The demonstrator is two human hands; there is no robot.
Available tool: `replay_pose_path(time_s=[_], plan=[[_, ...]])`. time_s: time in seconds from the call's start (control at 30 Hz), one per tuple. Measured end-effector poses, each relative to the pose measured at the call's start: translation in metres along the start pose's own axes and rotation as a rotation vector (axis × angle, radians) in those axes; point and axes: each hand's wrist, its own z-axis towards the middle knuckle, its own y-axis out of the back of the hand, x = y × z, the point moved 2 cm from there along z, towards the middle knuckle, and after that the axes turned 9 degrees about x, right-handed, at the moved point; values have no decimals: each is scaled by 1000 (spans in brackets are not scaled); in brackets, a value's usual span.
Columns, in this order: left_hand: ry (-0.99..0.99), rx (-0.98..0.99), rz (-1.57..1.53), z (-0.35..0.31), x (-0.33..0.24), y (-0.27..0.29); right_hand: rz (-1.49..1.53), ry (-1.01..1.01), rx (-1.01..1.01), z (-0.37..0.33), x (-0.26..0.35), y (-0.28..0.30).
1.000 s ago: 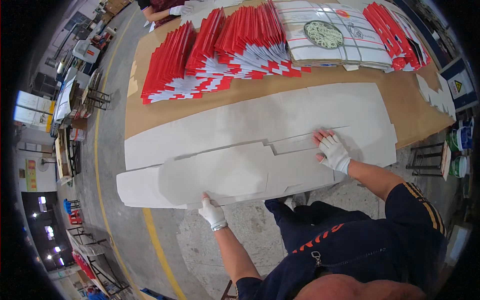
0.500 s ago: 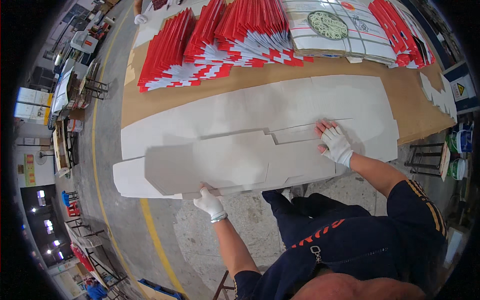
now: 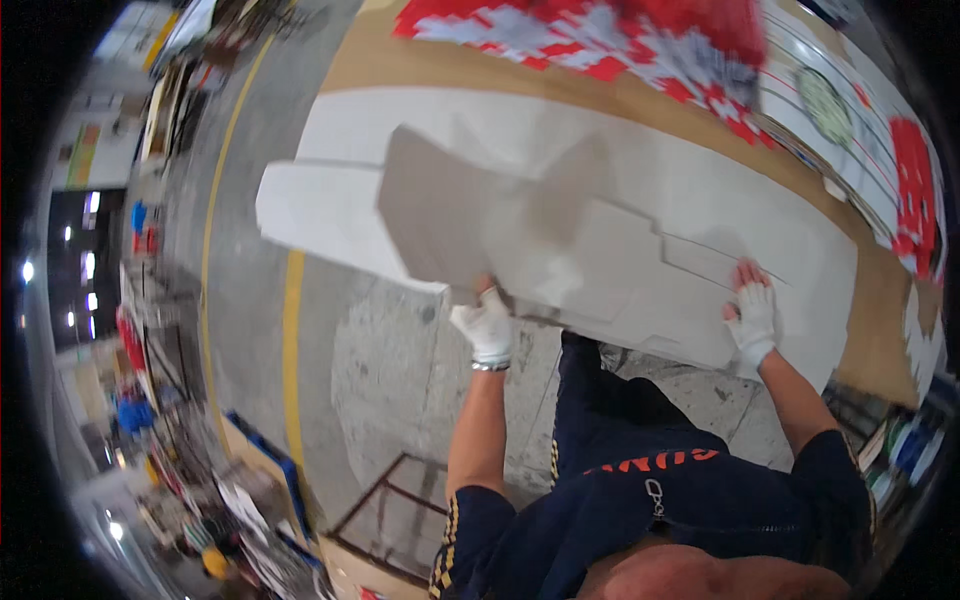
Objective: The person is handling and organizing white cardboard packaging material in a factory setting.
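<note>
The white-gloved left hand (image 3: 485,330) is clamping the flat, angular, greyish cardboard sheet (image 3: 460,215), risking creases if the white-gloved right hand (image 3: 755,318), fingers together, is overpressing.

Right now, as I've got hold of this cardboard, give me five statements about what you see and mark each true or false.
1. The left hand grips the near edge of the cardboard sheet. True.
2. The right hand is open, fingers pointing away from the body. True.
3. Both hands are completely bare. False: both wear white gloves, with fingertips showing.
4. Blue buckets stand beyond the cardboard, across the table. False: red-and-white flat items are stacked there.
5. A yellow stripe runs along the floor to the left of the left hand. True.
</note>
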Motion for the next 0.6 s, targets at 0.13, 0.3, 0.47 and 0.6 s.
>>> replay_pose_path(time_s=[0.13,0.3,0.47,0.6], plan=[[329,206,-416,12,21,22,-39,68,-2,0,2,-6],[589,109,-1288,43,40,43,-77,61,55,1,-1,-9],[473,251,-1101,71,51,59,-83,62,107,3,-1,-6],[666,313,-950,72,79,54,-100,72,118,6,-2,-3]])
